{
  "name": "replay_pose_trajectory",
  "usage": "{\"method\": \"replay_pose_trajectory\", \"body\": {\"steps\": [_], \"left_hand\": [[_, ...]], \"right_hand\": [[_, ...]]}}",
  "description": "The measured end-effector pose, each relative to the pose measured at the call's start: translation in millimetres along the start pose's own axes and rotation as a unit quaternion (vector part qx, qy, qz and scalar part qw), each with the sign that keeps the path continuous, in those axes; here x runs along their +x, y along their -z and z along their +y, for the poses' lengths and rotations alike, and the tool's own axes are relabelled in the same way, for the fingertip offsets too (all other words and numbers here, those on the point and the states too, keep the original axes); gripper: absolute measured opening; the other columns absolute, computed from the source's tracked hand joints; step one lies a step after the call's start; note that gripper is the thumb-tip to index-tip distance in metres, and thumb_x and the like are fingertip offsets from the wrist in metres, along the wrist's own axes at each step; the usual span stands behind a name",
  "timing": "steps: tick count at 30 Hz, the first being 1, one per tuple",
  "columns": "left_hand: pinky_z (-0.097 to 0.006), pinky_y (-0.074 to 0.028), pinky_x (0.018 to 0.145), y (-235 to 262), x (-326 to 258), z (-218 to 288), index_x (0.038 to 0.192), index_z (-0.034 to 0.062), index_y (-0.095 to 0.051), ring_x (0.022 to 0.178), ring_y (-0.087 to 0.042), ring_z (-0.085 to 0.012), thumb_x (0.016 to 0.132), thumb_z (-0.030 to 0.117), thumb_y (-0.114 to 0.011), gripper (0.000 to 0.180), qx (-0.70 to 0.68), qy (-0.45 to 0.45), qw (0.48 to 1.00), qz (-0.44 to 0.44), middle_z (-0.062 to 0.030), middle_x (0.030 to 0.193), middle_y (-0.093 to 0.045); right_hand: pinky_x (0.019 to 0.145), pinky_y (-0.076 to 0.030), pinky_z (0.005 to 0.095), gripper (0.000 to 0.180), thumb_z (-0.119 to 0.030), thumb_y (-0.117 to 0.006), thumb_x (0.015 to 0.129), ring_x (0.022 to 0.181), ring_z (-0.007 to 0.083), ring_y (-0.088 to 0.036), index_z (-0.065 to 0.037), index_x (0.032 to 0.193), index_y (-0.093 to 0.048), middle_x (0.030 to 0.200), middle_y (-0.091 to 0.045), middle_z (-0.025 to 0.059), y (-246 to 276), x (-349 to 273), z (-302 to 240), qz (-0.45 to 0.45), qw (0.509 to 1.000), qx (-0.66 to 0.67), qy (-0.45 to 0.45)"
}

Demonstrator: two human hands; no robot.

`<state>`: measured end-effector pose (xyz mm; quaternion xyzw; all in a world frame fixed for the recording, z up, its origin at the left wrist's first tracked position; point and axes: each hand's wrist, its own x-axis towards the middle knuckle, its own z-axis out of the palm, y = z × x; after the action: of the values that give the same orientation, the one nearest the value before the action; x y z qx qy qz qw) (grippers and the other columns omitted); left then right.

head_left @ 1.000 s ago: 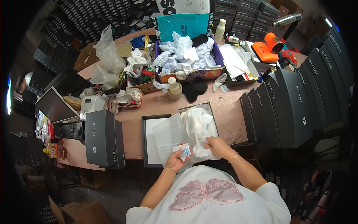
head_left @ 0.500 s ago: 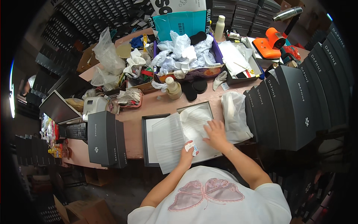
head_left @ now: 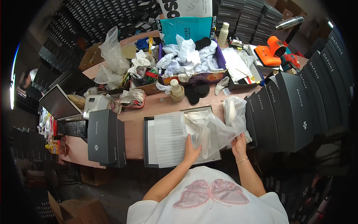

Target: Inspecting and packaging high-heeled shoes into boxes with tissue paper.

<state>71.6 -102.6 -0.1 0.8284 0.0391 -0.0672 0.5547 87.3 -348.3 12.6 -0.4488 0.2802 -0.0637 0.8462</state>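
Observation:
A light-coloured shoe (head_left: 204, 134) in a translucent plastic bag (head_left: 220, 128) lies over the open dark grey shoebox (head_left: 215, 156). My left hand (head_left: 191, 151) is at the shoe's left side, thumb and fingers apart, with the fingertips against white wrapping. My right hand (head_left: 239, 145) pinches the bag's edge and stretches it out to the right. Another pale shoe in a plastic bag (head_left: 235, 112) stands just beyond that hand. On the left, a ribbed translucent sheet (head_left: 170, 140) covers much of the other box half (head_left: 150, 161).
Dark shoeboxes (head_left: 285, 112) stand in a row on the right, with more boxes (head_left: 105, 138) at left. Behind are a cream bottle (head_left: 176, 92), black pads (head_left: 192, 94), a purple-edged box of crumpled paper (head_left: 194, 76) and an orange device (head_left: 270, 51).
A bagged shoe now lies over the box where white paper showed. My right hand has moved right and grips the bag. The small white packet in my left hand is no longer visible.

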Motion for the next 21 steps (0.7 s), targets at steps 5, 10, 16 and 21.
{"method": "replay_pose_trajectory", "body": {"steps": [5,10,16,21], "left_hand": [[-0.040,-0.026,0.110,41.8,-26.7,10.3,0.141,-0.0061,-0.026,0.134,-0.030,-0.0395,0.085,0.017,-0.062,0.070,0.114,-0.085,0.990,0.021,-0.0292,0.142,-0.031],[-0.045,-0.039,0.097,41.3,5.1,-18.9,0.135,-0.0086,-0.032,0.114,-0.049,-0.0439,0.086,0.026,-0.062,0.067,0.123,0.024,0.992,0.011,-0.0319,0.124,-0.048],[-0.051,-0.045,0.081,40.0,46.0,-69.5,0.105,-0.0084,-0.055,0.088,-0.059,-0.0469,0.084,0.022,-0.054,0.037,0.173,0.023,0.984,-0.039,-0.0320,0.092,-0.061],[-0.052,-0.044,0.080,53.4,36.5,-32.2,0.091,-0.0090,-0.059,0.085,-0.059,-0.0472,0.081,0.020,-0.049,0.032,0.166,0.055,0.985,-0.010,-0.0324,0.086,-0.061]], "right_hand": [[0.074,-0.052,0.0323,0.026,-0.018,-0.053,0.094,0.089,0.0153,-0.060,-0.009,0.118,-0.048,0.103,-0.060,0.0036,35.2,-56.0,25.5,0.029,0.981,-0.079,-0.173],[0.079,-0.049,0.0311,0.029,-0.020,-0.061,0.089,0.086,0.0194,-0.064,0.001,0.107,-0.063,0.099,-0.067,0.0124,-63.7,-110.0,-4.2,-0.467,0.750,-0.468,-0.020],[0.081,-0.047,0.0403,0.028,-0.020,-0.053,0.087,0.089,0.0371,-0.059,-0.004,0.110,-0.060,0.103,-0.062,0.0224,-112.6,-33.6,61.9,-0.363,0.615,-0.636,0.292],[0.086,-0.045,0.0411,0.038,-0.029,-0.058,0.086,0.103,0.0387,-0.054,-0.002,0.113,-0.057,0.115,-0.056,0.0233,-91.7,9.0,-13.1,-0.229,0.582,-0.781,-0.001]]}}
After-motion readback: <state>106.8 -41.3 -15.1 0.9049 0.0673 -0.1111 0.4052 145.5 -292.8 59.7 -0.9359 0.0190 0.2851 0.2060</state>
